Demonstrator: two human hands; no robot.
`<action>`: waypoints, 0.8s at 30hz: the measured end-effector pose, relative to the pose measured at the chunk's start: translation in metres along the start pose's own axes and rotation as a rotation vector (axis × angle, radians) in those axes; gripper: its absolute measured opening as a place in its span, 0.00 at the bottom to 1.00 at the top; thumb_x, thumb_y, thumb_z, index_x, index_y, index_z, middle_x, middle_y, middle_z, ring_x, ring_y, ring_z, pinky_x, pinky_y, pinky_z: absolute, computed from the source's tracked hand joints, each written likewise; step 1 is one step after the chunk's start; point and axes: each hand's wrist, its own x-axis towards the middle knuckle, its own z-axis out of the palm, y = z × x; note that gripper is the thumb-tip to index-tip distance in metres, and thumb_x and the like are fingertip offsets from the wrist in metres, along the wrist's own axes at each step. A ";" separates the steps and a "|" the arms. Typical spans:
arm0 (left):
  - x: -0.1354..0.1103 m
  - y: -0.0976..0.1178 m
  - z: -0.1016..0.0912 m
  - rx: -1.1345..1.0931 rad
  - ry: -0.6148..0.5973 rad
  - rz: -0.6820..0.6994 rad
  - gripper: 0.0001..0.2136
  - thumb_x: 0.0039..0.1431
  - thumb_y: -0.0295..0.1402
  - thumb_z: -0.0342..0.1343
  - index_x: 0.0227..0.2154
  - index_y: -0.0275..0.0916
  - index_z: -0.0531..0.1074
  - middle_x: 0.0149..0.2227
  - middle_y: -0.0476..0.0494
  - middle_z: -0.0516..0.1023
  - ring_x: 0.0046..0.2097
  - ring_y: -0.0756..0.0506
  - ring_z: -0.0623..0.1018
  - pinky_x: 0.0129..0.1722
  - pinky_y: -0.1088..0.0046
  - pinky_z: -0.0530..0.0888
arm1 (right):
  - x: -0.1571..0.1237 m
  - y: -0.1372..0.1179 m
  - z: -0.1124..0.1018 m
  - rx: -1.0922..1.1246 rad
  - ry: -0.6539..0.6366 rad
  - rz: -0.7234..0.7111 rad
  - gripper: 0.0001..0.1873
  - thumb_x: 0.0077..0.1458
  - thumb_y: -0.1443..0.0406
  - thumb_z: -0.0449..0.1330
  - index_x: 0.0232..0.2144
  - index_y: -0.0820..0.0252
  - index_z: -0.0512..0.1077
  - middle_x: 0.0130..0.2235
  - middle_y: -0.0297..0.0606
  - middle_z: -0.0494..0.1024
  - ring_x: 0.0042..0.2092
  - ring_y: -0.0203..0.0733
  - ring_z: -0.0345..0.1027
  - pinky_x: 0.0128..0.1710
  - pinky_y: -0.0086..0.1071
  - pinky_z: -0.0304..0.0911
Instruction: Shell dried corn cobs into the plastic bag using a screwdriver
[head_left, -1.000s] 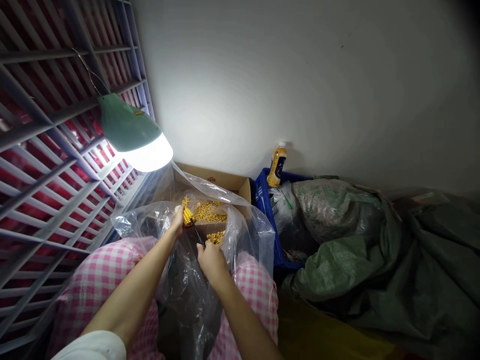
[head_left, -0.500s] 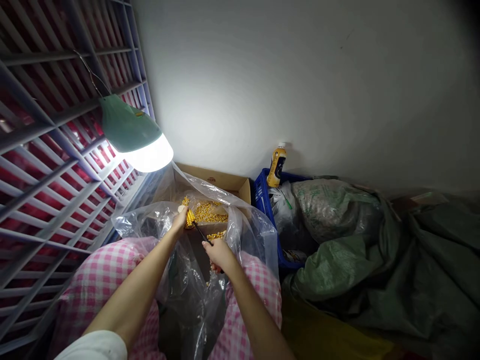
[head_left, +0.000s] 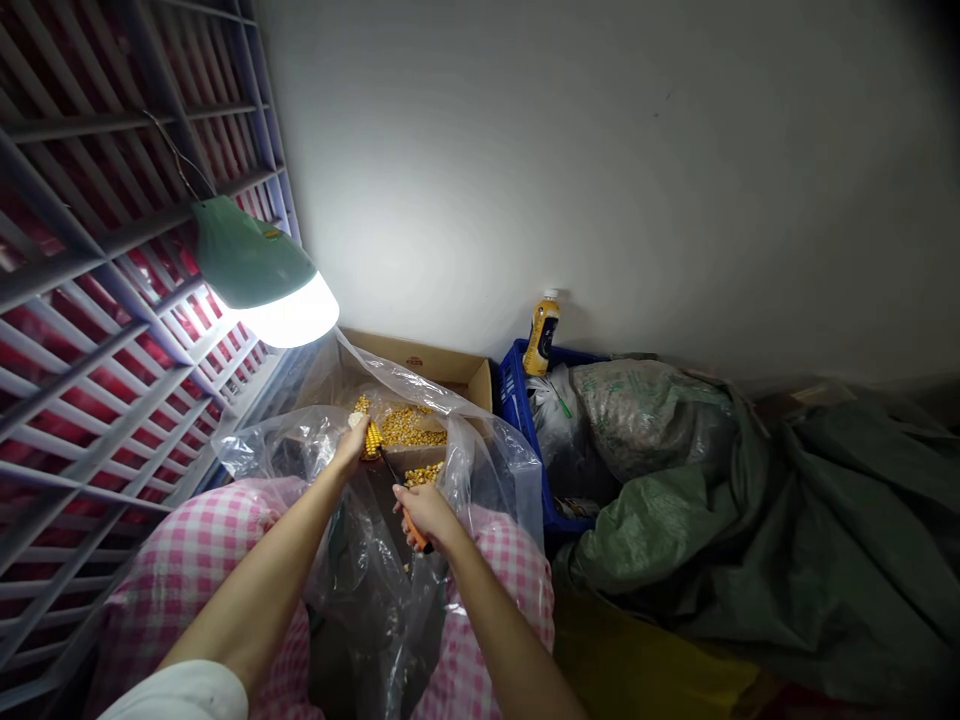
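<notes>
My left hand (head_left: 351,445) is closed around a yellow ear of corn (head_left: 372,440) over a cardboard box. My right hand (head_left: 426,515) grips the orange-and-black handle of a screwdriver (head_left: 388,466), its dark shaft angled up to the left. The tip meets or nearly meets the lower end of the cob; exact contact is too small to tell. Loose corn kernels (head_left: 409,428) lie beyond my hands on clear plastic sheeting (head_left: 382,585), which is draped over the box and between my knees. A second patch of kernels (head_left: 424,474) sits just above my right hand.
A lit green lamp (head_left: 259,260) hangs from a slatted plastic crate wall (head_left: 150,315) at left. The cardboard box (head_left: 420,358) stands against the wall. To its right, a blue basket (head_left: 516,390) holds bags and a yellow drink bottle (head_left: 541,335). Green tarpaulin (head_left: 675,540) lies at right.
The whole view has shifted slightly, so things sit a little further left. My right hand has turned, bringing the orange handle into sight. Both hands keep their hold.
</notes>
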 end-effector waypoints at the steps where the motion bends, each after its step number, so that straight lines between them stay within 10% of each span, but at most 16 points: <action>1: 0.000 0.000 0.000 0.012 -0.009 0.006 0.13 0.50 0.43 0.54 0.27 0.36 0.66 0.18 0.46 0.69 0.18 0.44 0.72 0.17 0.67 0.71 | 0.001 0.003 0.003 -0.044 0.085 -0.026 0.16 0.58 0.58 0.46 0.33 0.63 0.67 0.18 0.32 0.64 0.17 0.34 0.59 0.20 0.28 0.58; 5: 0.000 -0.001 -0.001 0.065 -0.055 0.022 0.13 0.53 0.44 0.49 0.28 0.37 0.64 0.18 0.47 0.69 0.17 0.45 0.72 0.17 0.68 0.70 | 0.002 0.008 0.015 -0.035 0.180 -0.062 0.12 0.57 0.60 0.50 0.36 0.64 0.67 0.23 0.36 0.67 0.22 0.35 0.63 0.25 0.28 0.59; 13: 0.001 0.002 -0.001 0.101 -0.048 -0.018 0.13 0.52 0.44 0.49 0.27 0.38 0.64 0.17 0.47 0.69 0.17 0.45 0.71 0.17 0.68 0.70 | 0.001 -0.010 0.002 0.278 -0.262 0.076 0.24 0.62 0.57 0.35 0.29 0.63 0.65 0.15 0.25 0.56 0.13 0.26 0.46 0.14 0.20 0.49; 20: 0.000 0.000 -0.001 0.025 -0.071 0.003 0.11 0.55 0.42 0.47 0.30 0.39 0.63 0.18 0.49 0.68 0.17 0.46 0.71 0.17 0.69 0.70 | -0.001 0.000 0.021 -0.150 0.266 -0.101 0.13 0.57 0.62 0.50 0.38 0.67 0.67 0.36 0.52 0.72 0.34 0.43 0.69 0.29 0.31 0.62; 24: 0.001 0.001 -0.002 0.011 -0.071 0.016 0.11 0.54 0.43 0.48 0.29 0.39 0.63 0.18 0.50 0.68 0.17 0.47 0.71 0.17 0.71 0.70 | -0.002 -0.005 0.024 -0.069 0.188 -0.053 0.14 0.59 0.61 0.47 0.35 0.66 0.67 0.32 0.48 0.72 0.31 0.42 0.69 0.28 0.32 0.62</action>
